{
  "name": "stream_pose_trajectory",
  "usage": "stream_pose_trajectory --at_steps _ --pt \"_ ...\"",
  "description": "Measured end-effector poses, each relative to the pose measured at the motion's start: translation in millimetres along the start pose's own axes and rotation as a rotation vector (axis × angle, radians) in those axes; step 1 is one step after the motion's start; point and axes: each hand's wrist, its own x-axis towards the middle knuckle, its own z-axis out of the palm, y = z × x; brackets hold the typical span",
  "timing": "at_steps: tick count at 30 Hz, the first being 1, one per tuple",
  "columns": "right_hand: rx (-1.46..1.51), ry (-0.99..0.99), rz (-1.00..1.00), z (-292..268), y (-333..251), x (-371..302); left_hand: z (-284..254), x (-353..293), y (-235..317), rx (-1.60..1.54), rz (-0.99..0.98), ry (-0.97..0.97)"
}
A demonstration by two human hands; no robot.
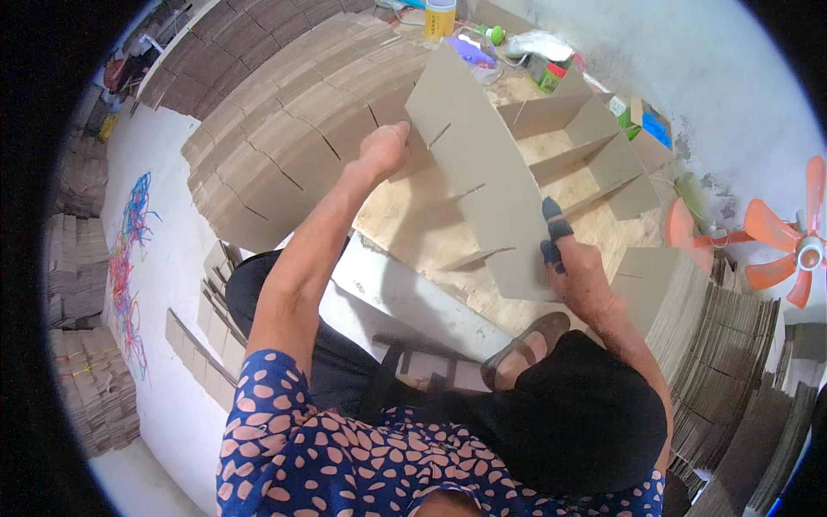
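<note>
A large slotted cardboard sheet (469, 164) stands tilted in front of me, with cross strips of cardboard set through it on both sides. My right hand (581, 271), dark covers on some of its fingers, is closed on the sheet's near right edge. Beyond that edge, crossing cardboard strips (573, 155) form open compartments. My left hand (385, 152) is closed at the far left side, at the end of a cardboard strip (420, 157); its fingertips are partly hidden. Just left of that hand is a long stack of slotted cardboard sheets (293, 146).
Another cardboard stack (702, 336) stands at the right, near an orange-bladed fan (808, 252). Across the back are a yellow cup (439, 19), a purple packet (472, 52) and a green-and-red tub (550, 76). Coloured ties (129, 267) lie on the left floor.
</note>
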Motion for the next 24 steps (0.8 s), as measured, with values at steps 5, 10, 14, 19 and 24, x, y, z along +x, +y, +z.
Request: stream_pose_trajectory --at_steps 5,10,14,19,24 --pt "-0.022 0.070 0.035 4 16 -10 4 -21 28 -0.079 0.158 0.033" --pt "0.025 -0.030 0.052 -1 3 -11 20 -43 17 -0.115 0.170 0.158" --pt "0.049 -0.087 0.095 -8 -10 -6 23 -44 14 -0.145 0.156 0.173" --pt "-0.054 -0.135 -0.021 16 11 -2 13 -47 31 -0.171 0.140 0.143" --pt "-0.096 -0.230 -0.004 42 15 1 14 -48 28 -0.174 0.138 0.149"
